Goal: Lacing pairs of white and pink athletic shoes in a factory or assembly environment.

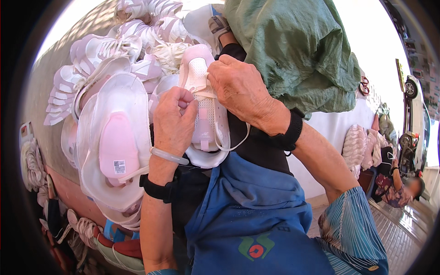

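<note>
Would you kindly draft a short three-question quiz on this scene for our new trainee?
1. Which wrist wears the pale bangle?

2. True or false: the large sack near the person's right hand is green.

3. Multiple choice: what are the left hand and the right hand both at?
A) a pair of sandals
B) a pale shoe upper with a lace
C) a rolled towel

Key: 1. The left wrist. 2. True. 3. B.
</note>
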The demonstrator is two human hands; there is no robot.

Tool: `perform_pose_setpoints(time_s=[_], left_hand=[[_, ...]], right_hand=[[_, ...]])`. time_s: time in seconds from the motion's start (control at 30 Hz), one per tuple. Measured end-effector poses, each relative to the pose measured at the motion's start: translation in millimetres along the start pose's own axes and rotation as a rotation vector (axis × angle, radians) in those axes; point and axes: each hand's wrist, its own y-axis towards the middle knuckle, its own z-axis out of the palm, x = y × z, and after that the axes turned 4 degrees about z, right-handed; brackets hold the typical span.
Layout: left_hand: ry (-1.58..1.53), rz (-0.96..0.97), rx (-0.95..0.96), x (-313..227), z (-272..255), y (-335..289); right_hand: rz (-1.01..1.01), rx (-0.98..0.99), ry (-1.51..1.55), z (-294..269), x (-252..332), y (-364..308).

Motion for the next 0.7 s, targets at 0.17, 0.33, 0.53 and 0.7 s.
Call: perform_pose_setpoints(time_s=[0.17, 0.33, 0.53, 0.7], left_hand=[[-0.051, -0.087, 0.000, 4.6, -5.0, 3.1], [-0.039, -0.148, -0.011, 8.2, -8.7, 5.1], [0.208, 0.225, -0.153, 8.7, 1.6, 11.8], [0.462, 0.263, -0.006, -4.4, 7.7, 7.2]], right_hand=[[-0.113, 0.013, -0.007, 1.9, 14.0, 27.0], [0.050, 0.071, 0.119, 8.6, 3.0, 10.5], [0.197, 0.166, 0.135, 7.0, 9.0, -28.6], [0.269, 0.281, 0.164, -0.8, 5.8, -36.0]])
